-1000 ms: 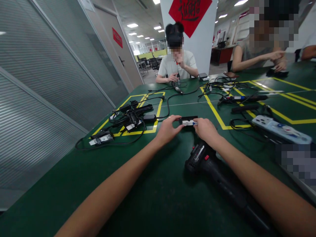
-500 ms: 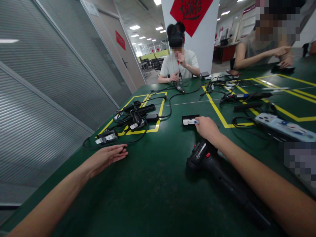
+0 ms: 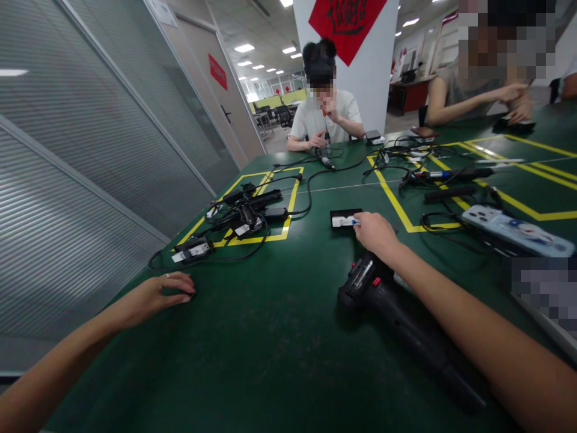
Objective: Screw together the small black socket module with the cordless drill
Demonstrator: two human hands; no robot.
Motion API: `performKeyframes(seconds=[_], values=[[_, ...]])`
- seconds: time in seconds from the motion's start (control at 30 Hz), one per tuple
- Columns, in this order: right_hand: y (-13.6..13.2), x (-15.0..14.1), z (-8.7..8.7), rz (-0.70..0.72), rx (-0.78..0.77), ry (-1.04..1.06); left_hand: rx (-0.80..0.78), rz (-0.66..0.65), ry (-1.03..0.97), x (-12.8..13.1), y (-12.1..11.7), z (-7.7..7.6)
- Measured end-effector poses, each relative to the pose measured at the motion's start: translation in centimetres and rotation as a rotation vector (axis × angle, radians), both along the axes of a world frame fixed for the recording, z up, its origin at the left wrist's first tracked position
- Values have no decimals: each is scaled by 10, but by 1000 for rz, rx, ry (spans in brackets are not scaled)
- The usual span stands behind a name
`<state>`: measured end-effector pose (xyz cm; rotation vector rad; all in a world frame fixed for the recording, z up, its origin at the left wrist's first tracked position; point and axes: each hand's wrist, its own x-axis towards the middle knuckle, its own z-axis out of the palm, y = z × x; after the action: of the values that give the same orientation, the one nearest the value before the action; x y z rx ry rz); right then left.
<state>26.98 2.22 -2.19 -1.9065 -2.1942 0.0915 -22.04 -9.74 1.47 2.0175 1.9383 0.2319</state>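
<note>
Over the left part of the green table [image 3: 252,337], my left hand [image 3: 164,294] has thumb and fingertips pinched together. A small dark piece [image 3: 193,294] shows at the fingertips, too little of it visible to name. My right hand [image 3: 376,233] is closed at the right end of a flat black rectangle with a white strip [image 3: 341,221] on its face. A bit of blue and white shows at those fingertips, and what they grip is mostly hidden. Just below my right hand lies a black handheld tool with red buttons [image 3: 360,282], partly covered by my forearm.
Tangled black devices and cables [image 3: 243,213] lie in a yellow-taped box at left. Several cables, a pen-like tool [image 3: 451,175] and a light-blue patterned case [image 3: 518,230] are at right. One person [image 3: 345,114] sits across the table, another [image 3: 444,96] at far right.
My left hand has moved left and slightly down, and its fingers have gone from stretched out to curled in a pinch. My right hand stays at the black rectangle.
</note>
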Motion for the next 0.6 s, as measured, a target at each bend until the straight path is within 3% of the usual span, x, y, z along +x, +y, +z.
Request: performKeyframes(seconds=[0.1, 0.17, 0.23, 0.37, 0.5, 0.6], values=[[1, -2, 2, 2, -7, -23, -114, -86, 8, -3, 4, 5], [0, -4, 5, 0, -8, -38, -32, -89, 30, 3, 7, 12], [-1, -7, 7, 3, -3, -48, 31, -140, 48, 24, 15, 16], [-4, -10, 12, 18, 19, -50, 225, -346, -17, 118, 52, 11], [-6, -8, 13, 12, 52, -33, 370, -517, -159, 231, 112, -17], [-7, -6, 12, 2, 67, -17, 377, -658, -297, 289, 154, -42]])
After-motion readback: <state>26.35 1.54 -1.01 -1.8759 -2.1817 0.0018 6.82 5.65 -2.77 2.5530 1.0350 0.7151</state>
